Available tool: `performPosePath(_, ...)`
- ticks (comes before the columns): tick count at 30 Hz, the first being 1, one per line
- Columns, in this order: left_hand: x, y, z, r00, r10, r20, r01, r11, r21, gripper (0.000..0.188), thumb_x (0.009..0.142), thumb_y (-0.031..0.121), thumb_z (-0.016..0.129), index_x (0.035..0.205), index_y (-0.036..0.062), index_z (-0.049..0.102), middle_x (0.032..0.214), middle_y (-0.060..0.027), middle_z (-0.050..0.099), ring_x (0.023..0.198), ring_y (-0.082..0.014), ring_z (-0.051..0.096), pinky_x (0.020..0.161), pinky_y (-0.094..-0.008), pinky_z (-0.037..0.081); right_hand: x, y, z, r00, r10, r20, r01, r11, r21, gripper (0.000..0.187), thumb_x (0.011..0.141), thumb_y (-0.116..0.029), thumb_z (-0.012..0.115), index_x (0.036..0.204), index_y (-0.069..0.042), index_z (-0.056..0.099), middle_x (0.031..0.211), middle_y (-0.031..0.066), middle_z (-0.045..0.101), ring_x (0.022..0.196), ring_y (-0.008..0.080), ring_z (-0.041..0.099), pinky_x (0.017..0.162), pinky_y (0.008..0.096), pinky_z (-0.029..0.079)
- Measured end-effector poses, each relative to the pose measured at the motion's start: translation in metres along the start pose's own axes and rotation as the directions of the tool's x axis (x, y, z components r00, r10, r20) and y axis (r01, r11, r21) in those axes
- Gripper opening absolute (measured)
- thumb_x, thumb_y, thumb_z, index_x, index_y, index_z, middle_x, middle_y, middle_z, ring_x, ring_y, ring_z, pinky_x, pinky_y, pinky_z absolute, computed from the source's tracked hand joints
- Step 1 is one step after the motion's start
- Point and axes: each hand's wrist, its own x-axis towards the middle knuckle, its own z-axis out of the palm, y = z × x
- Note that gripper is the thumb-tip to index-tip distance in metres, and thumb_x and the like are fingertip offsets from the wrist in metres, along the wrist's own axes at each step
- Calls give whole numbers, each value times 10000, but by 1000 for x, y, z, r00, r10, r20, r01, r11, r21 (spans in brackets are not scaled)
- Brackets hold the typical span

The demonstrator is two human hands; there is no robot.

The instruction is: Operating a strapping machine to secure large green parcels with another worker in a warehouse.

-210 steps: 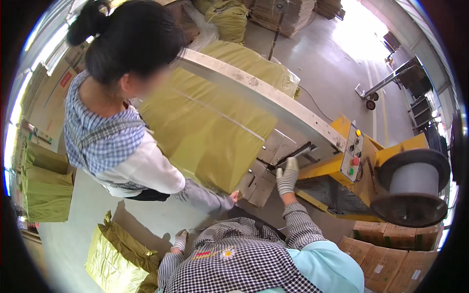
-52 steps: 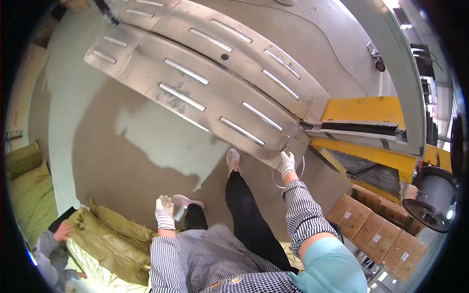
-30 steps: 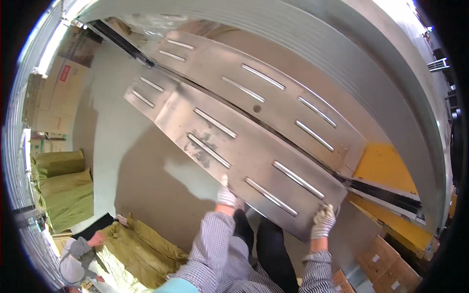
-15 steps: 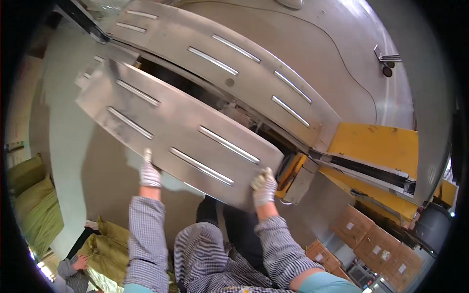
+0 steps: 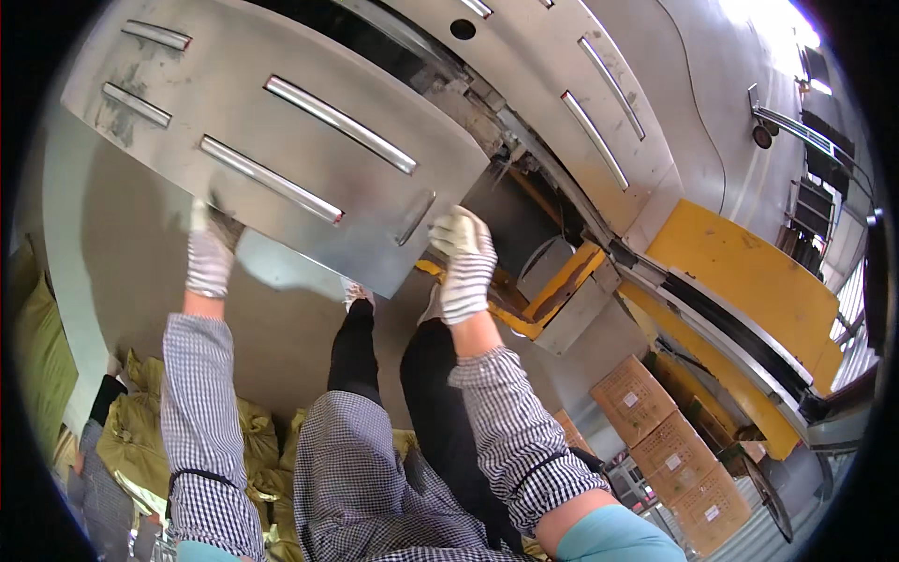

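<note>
In the head view I am listing a metal panel at ten o'clock, the left hand at nine holding its near edge, the right hand at centre curling beside the handle, its hold uncertain, and brown cartons at four.

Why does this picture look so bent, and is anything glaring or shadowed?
Head view: the fisheye bends the long edge of the metal panel, with black corners; glare whitens the floor at upper right; shadow darkens it beside the left hand.
</note>
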Motion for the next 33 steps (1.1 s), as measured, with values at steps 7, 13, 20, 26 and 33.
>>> performPosePath(7,-117,-163,-19,461,-742,486,365,658,659,570,929,394,530,1342,10,446,1258,-142,562,1128,-228,564,970,-343,450,85,14,-167,942,324,-89,-299,930,215,487,889,-324,630,1239,-16,490,1131,144,580,852,193,585,708,293,499)
performPosePath(13,-151,-246,60,838,-268,476,-40,839,543,195,898,114,590,1067,32,641,840,37,620,727,-31,509,679,-214,426,180,-7,-176,967,232,108,-254,813,524,553,840,-398,656,1230,-36,503,1283,132,509,1188,292,455,1036,401,347)
performPosePath(20,-166,-237,62,843,-125,524,-323,662,677,118,857,128,646,901,26,689,897,-50,671,821,-115,605,758,-261,482,187,-1,-154,965,230,126,-257,734,629,324,880,-312,601,1089,-65,605,1167,81,597,1076,265,547,868,396,487)
performPosePath(26,-188,-231,142,776,-198,599,-234,791,565,269,901,69,556,1158,3,601,1165,-101,626,1099,-181,572,968,-309,431,221,-7,-177,987,153,37,-128,637,760,201,887,-190,574,1029,-57,626,1080,100,654,993,262,606,799,436,528)
performPosePath(33,-93,-300,231,950,-144,278,-6,880,476,571,879,183,647,1372,45,395,1205,-55,559,1065,-137,513,975,-255,387,229,21,-182,962,268,46,-211,631,746,177,902,-127,564,1044,-24,588,1089,138,632,1081,293,586,795,432,545)
